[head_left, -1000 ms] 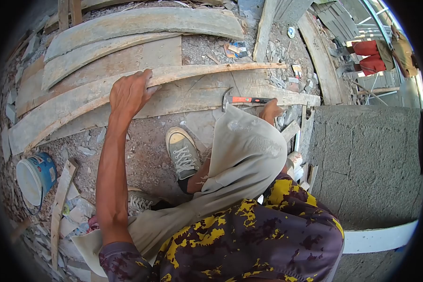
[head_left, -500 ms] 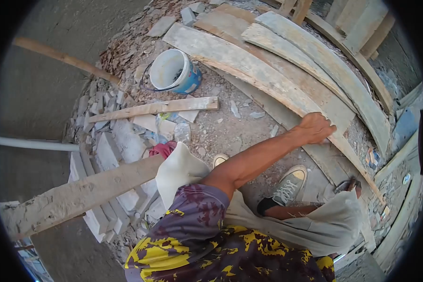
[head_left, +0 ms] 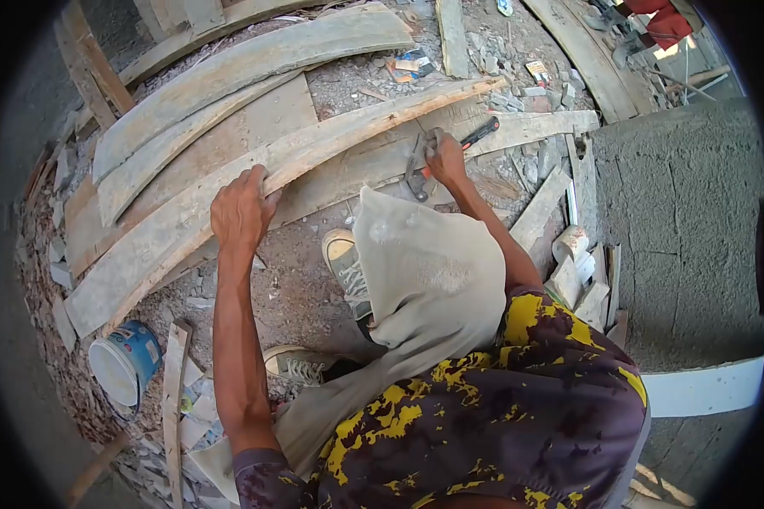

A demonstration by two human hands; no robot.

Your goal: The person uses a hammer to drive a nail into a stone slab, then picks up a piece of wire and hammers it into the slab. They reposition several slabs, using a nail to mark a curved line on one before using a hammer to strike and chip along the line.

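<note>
A long, pale wooden plank (head_left: pixel 314 144) runs diagonally across the view, its right end raised toward the upper right. My left hand (head_left: pixel 242 206) grips its near edge, fingers over the top face. Below the plank's right part, my right hand (head_left: pixel 444 159) is closed around a hammer. The metal head (head_left: pixel 413 174) shows to the left of the fingers and the black and red handle (head_left: pixel 482 133) sticks out to the right. Other boards (head_left: pixel 348 178) lie flat beneath the long plank.
A blue and white bucket (head_left: pixel 126 363) stands lower left beside a narrow wood strip (head_left: pixel 174 399). Curved boards (head_left: pixel 255 59) lie at the top left. Rubble covers the ground. A rough grey wall (head_left: pixel 683 220) is at right. A person's red-clad legs (head_left: pixel 666 25) show top right.
The view has swung to the right, so the bucket now appears lower left. My right hand, with the hammer, has come into fuller view. My left hand still holds the plank.
</note>
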